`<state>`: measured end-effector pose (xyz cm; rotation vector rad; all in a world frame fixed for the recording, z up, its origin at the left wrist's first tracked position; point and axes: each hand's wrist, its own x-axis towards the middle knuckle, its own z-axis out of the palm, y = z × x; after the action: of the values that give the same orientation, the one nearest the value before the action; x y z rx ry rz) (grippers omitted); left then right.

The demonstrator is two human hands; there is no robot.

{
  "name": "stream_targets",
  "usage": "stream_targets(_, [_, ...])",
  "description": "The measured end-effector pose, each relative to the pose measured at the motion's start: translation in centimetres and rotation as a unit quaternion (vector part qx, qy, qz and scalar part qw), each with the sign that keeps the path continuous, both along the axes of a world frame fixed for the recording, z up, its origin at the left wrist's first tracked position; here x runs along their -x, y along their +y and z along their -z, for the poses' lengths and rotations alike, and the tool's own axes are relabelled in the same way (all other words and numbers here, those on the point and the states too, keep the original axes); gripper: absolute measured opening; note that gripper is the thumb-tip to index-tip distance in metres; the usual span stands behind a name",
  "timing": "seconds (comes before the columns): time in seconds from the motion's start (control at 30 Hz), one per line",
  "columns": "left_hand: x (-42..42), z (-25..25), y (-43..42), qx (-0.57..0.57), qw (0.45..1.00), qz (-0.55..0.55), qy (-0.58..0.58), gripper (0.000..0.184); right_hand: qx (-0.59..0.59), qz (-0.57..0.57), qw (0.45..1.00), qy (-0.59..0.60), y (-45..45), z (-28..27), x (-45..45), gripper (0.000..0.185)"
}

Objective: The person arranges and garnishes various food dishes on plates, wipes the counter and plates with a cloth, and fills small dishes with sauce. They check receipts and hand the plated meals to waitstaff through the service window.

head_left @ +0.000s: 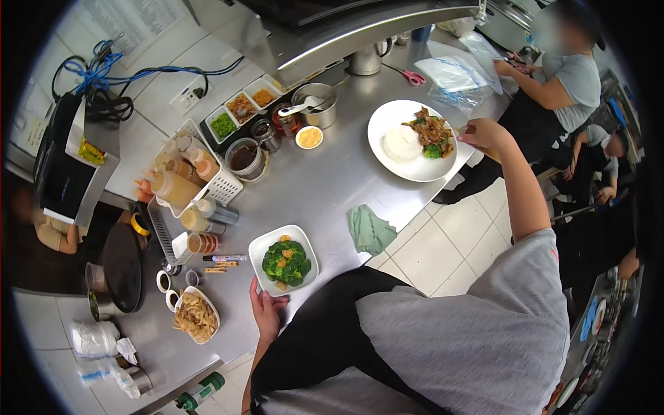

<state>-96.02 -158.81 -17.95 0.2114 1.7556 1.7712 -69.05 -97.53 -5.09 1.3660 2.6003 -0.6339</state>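
Touching a corner of a square white bowl (265,240) of broccoli (296,265) with the left hand (268,311), thumb and index finger parted around it; cannot tell how firmly gripped. Reaching to the rim of a round white plate (395,114) with the right hand (487,138), fingertips bunched together; cannot tell whether pinching the rim or something small. Set on the counter (325,187), both near its front edge, with white rice (402,143) and a brown meat stir-fry (423,131) on the plate. Probably best handled by keeping bowl and plate level, holding only the outer rims and staying clear of food and sauce.

Lying between them at the front edge: a green cloth (371,230). Placed toward the counter's left end: a marker pen (224,258), clothespins (221,267) and fried-looking pieces (194,315) in a white dish. Ranged along the back edge: squeeze bottles (171,188) in a white basket (225,181) and chopped greens (223,126). Too small or blurred to read: print on the marker pen, on the wall sheets (131,24) and on a green bottle (200,392) below the front edge.
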Motion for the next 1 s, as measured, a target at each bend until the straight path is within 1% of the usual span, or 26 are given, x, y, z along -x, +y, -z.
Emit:
stream_targets(0.03, [0.0, -0.1, 0.0, 0.010, 1.000, 0.007, 0.009, 0.044, -0.026, -0.027, 0.996, -0.078, -1.7, -2.3, 1.6, 0.058])
stream_targets(0.07, [-0.1, -0.2, 0.0, 0.021, 1.000, 0.013, 0.018, 0.044, -0.026, -0.037, 0.996, -0.079, -4.0, -2.8, 3.2, 0.058])
stream_targets(0.1, [-0.1, -0.4, 0.1, 0.018, 1.000, 0.013, 0.013, 0.044, 0.093, 0.042, 0.987, 0.124, -6.4, -2.9, 4.5, 0.057])
stream_targets(0.13, [0.0, -0.4, 0.1, 0.019, 1.000, 0.001, 0.013, 0.044, 0.211, 0.118, 0.917, 0.317, -8.0, -2.9, 6.0, 0.057])
stream_targets(0.17, [0.1, -0.1, 0.1, 0.014, 1.000, 0.009, 0.011, 0.044, 0.282, 0.068, 0.866, 0.408, -8.5, -1.1, 7.8, 0.055])
stream_targets(0.2, [0.2, 0.1, 0.0, 0.010, 1.000, 0.016, 0.010, 0.044, 0.271, 0.026, 0.859, 0.434, -11.0, -0.8, 10.3, 0.054])
stream_targets(0.27, [0.4, 0.6, -0.4, 0.007, 1.000, 0.009, 0.008, 0.044, 0.266, 0.012, 0.857, 0.441, -17.3, -0.8, 15.9, 0.055])
stream_targets(0.3, [0.4, 0.6, -0.4, 0.004, 1.000, 0.018, 0.007, 0.044, 0.293, -0.049, 0.818, 0.493, -19.0, 2.0, 19.2, 0.056])
stream_targets(0.33, [0.5, 0.6, -0.4, 0.000, 1.000, 0.029, 0.008, 0.045, 0.258, -0.159, 0.802, 0.515, -21.1, 3.0, 22.2, 0.059])
stream_targets(0.37, [0.4, 0.2, -0.2, 0.003, 0.999, 0.029, 0.012, 0.045, 0.343, -0.156, 0.803, 0.462, -23.6, 3.6, 24.8, 0.059])
stream_targets(0.4, [0.4, 0.3, -0.2, 0.005, 0.999, 0.033, 0.013, 0.045, 0.405, -0.203, 0.765, 0.457, -26.2, 3.2, 27.0, 0.059])
stream_targets(0.43, [0.3, 0.3, -0.3, 0.004, 0.999, 0.025, 0.019, 0.044, 0.375, -0.242, 0.755, 0.480, -27.7, 6.3, 29.7, 0.060])
stream_targets(0.5, [0.1, 0.3, -0.1, 0.003, 0.999, 0.027, 0.023, 0.044, 0.299, -0.294, 0.783, 0.460, -30.1, 8.2, 32.9, 0.067])
stream_targets(0.53, [0.0, 0.0, 0.0, 0.002, 0.999, 0.019, 0.026, 0.044, 0.296, -0.286, 0.786, 0.462, -30.9, 7.9, 33.0, 0.067])
stream_targets(0.6, [-0.1, -0.3, 0.2, 0.001, 0.999, 0.017, 0.029, 0.044, 0.140, -0.275, 0.821, 0.480, -32.1, 6.6, 32.4, 0.074])
stream_targets(0.63, [-0.1, -0.3, 0.2, 0.001, 1.000, 0.012, 0.026, 0.044, 0.182, -0.254, 0.801, 0.510, -31.9, 6.3, 31.7, 0.077])
stream_targets(0.7, [-0.1, -0.3, 0.0, -0.001, 1.000, 0.008, 0.024, 0.044, 0.394, -0.154, 0.743, 0.519, -30.3, 5.0, 27.8, 0.071])
stream_targets(0.73, [-0.1, -0.3, 0.0, -0.004, 1.000, 0.011, 0.021, 0.043, 0.489, -0.036, 0.711, 0.503, -29.2, 5.3, 25.5, 0.068])
stream_targets(0.77, [-0.1, -0.3, 0.0, -0.008, 1.000, 0.013, 0.019, 0.043, 0.573, 0.082, 0.662, 0.476, -28.0, 5.8, 22.9, 0.065])
stream_targets(0.8, [0.0, -0.2, -0.1, -0.010, 1.000, 0.015, 0.021, 0.043, 0.589, 0.216, 0.613, 0.481, -27.0, 6.6, 20.1, 0.062])
stream_targets(0.83, [0.0, 0.0, -0.2, -0.011, 1.000, 0.020, 0.020, 0.043, 0.490, 0.327, 0.619, 0.520, -26.2, 7.6, 17.4, 0.058])
stream_targets(0.87, [0.1, 0.2, -0.3, -0.011, 0.999, 0.025, 0.019, 0.043, 0.411, 0.341, 0.621, 0.574, -23.5, 12.6, 14.1, 0.054])
stream_targets(0.9, [0.2, 0.2, -0.3, -0.011, 0.999, 0.027, 0.020, 0.043, 0.332, 0.423, 0.585, 0.608, -21.6, 15.5, 11.0, 0.054])
stream_targets(0.93, [0.3, 0.3, -0.3, -0.009, 1.000, 0.025, 0.017, 0.043, 0.213, 0.458, 0.575, 0.644, -21.4, 14.3, 9.2, 0.061])
stream_targets(0.97, [0.2, 0.4, -0.4, -0.007, 1.000, 0.023, 0.013, 0.043, 0.143, 0.501, 0.555, 0.648, -20.7, 13.5, 8.1, 0.072])
stream_targets(1.0, [0.0, 0.4, -0.5, -0.006, 1.000, 0.028, 0.010, 0.043, 0.156, 0.501, 0.556, 0.644, -19.8, 12.7, 6.9, 0.075])
